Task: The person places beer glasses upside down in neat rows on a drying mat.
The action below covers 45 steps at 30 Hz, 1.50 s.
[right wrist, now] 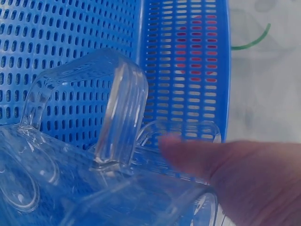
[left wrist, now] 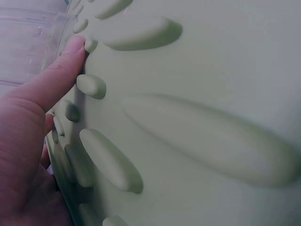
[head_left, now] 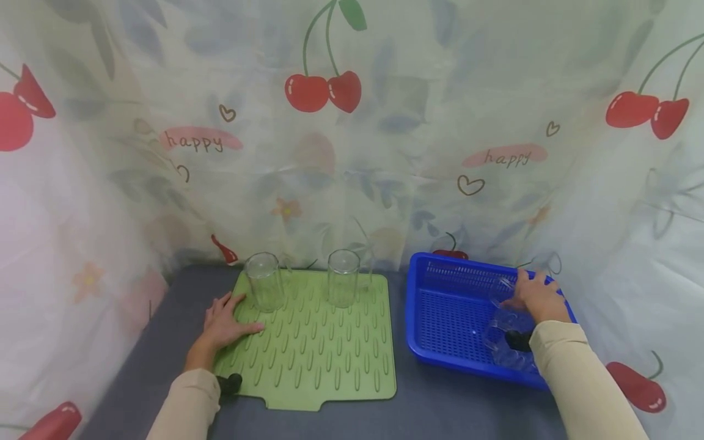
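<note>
On the green drying mat [head_left: 330, 342] two clear glass mugs stand near its far edge, a left mug [head_left: 265, 284] and a right mug [head_left: 343, 281]. My left hand [head_left: 225, 324] rests over the mat's left edge, thumb spread on its ridged surface close to the left mug. In the blue basket [head_left: 440, 357], my right hand [head_left: 541, 296] reaches down and grips a clear mug [head_left: 503, 290] by the far wall, with several fingers hidden. Nearer lies another clear mug [head_left: 497, 345], its angular handle [right wrist: 127, 103] large in the right wrist view.
A dark grey cloth [head_left: 379, 421] covers the table beneath mat and basket. Behind and at both sides hangs a pale curtain [head_left: 385, 153] printed with cherries and leaves, close to the basket's far wall. A tab projects from the mat's front edge.
</note>
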{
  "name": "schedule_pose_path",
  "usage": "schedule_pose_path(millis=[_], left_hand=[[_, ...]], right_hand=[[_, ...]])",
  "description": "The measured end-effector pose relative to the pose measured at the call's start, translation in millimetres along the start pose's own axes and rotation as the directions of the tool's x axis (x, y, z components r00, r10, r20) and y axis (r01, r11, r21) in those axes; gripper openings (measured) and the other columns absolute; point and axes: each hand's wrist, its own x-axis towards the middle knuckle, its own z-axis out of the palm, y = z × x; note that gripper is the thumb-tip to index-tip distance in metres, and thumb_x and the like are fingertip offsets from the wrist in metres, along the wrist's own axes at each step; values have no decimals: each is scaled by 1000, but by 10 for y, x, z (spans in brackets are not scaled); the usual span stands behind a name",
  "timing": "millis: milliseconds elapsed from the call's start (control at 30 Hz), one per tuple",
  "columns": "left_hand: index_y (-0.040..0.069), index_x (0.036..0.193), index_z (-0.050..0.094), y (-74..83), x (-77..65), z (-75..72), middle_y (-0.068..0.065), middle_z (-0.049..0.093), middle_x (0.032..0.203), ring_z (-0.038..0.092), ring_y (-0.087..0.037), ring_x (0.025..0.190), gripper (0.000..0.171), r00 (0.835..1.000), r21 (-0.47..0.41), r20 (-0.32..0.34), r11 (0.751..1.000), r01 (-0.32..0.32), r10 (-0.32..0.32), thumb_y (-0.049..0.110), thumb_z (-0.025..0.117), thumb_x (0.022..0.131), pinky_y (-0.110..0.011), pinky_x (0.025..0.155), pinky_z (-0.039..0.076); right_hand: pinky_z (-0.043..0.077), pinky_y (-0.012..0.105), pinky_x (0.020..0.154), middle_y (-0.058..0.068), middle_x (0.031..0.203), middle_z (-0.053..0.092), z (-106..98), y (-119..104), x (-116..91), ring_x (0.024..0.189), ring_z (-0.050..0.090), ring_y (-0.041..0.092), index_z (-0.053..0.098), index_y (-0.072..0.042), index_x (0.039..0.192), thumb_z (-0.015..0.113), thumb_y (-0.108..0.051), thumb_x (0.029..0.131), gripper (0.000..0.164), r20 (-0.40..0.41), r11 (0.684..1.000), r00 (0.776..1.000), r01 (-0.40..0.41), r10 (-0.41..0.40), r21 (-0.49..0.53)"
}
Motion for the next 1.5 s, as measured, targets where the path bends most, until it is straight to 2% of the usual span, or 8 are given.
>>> schedule_pose_path(millis=[167,400,667,1033,1267,1500], left_hand=[[6,161,26,-4,17,1,-30,6,168,-7,-57,153,113,1000,0,-6,1000,-2,2,56,84,78,-76,120,0],[6,161,27,38,-32,-28,-30,6,168,-7,-57,153,112,1000,10,1,1000,12,-12,56,84,78,-76,119,3],[4,159,30,38,-63,-17,-31,8,167,-5,-57,153,114,999,-12,-30,1000,-19,18,59,84,76,-77,119,2],[5,161,27,64,-77,-31,-31,4,168,-8,-57,153,112,1000,-7,3,1000,3,-3,56,83,79,-77,119,0],[4,160,28,43,-99,-24,-32,6,167,-7,-58,153,113,1000,-5,-7,1000,-2,2,56,84,77,-77,119,0],[4,161,26,68,-64,-38,-32,4,168,-8,-58,153,110,1000,6,11,1000,6,-6,54,82,80,-76,120,0]], right_hand=[[34,84,98,54,147,3,-23,36,15,129,10,81,11,14,152,75,-25,90,97,9,999,999,33,-32,-16],[37,85,92,53,146,10,-36,85,18,127,13,81,21,11,151,77,-29,89,93,4,996,996,89,-89,-33],[37,84,93,52,145,17,-58,23,11,127,16,81,37,5,146,79,-30,88,80,-47,990,989,137,-139,-43],[39,79,92,43,142,33,-146,-185,-26,126,28,73,46,-3,145,83,-35,84,78,-156,960,948,266,-277,-88],[40,77,90,39,144,30,-214,-340,-113,127,29,69,46,-7,145,81,-35,86,74,-177,947,930,317,-322,-59],[39,74,92,39,140,37,-322,-461,-192,125,34,66,48,-7,144,82,-38,85,74,-228,925,897,377,-378,-52]])
